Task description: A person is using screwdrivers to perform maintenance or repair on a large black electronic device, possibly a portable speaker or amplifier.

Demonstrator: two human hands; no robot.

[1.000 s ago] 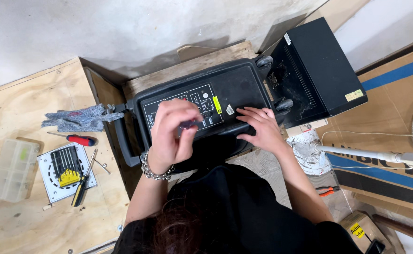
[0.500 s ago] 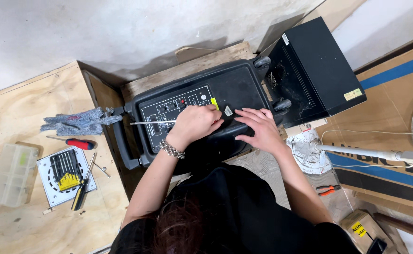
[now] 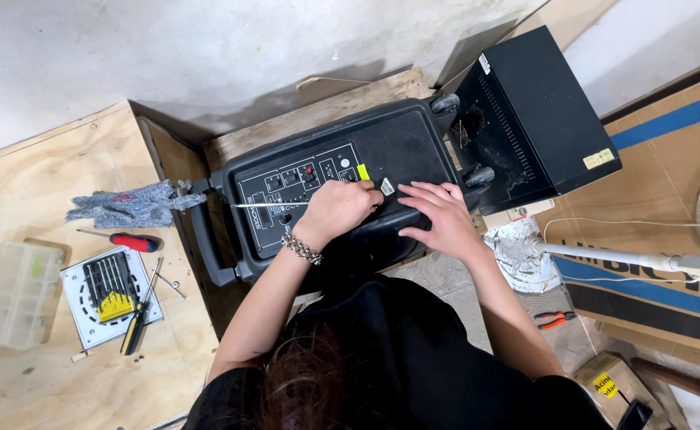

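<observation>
a grey concrete wall fills the top of the frame, with plywood boards [image 3: 39, 199] below it at the left. in the middle lies a black speaker [image 3: 342, 191] on its back, its long axis running from lower left to upper right, its wheels at the upper right end and a handle at the lower left end. its control panel [image 3: 298, 191] faces up.

the left hand [image 3: 340, 209] is clenched around a thin screwdriver [image 3: 266, 205], grasping the handle end. the shaft lies nearly level in the frame and points left, its tip over the left part of the panel. a metal bracelet [image 3: 301, 248] sits on that wrist.

the right hand [image 3: 437, 216] lies flat and open on the speaker's back, just right of the left hand, fingers spread toward the upper left, grasping nothing. a small pale sticker [image 3: 387, 187] sits just beside its fingertips.

a black box [image 3: 537, 111] stands at the upper right, touching the speaker's wheel end. at the left lie a grey glove [image 3: 123, 207], a red screwdriver [image 3: 131, 240], a tool set [image 3: 111, 291] on a white tray and a clear plastic case [image 3: 17, 293]. at the right are a cardboard sheet [image 3: 668, 159] with blue stripes, a white fan pole [image 3: 629, 259] and orange pliers [image 3: 555, 320] at lower right.
</observation>
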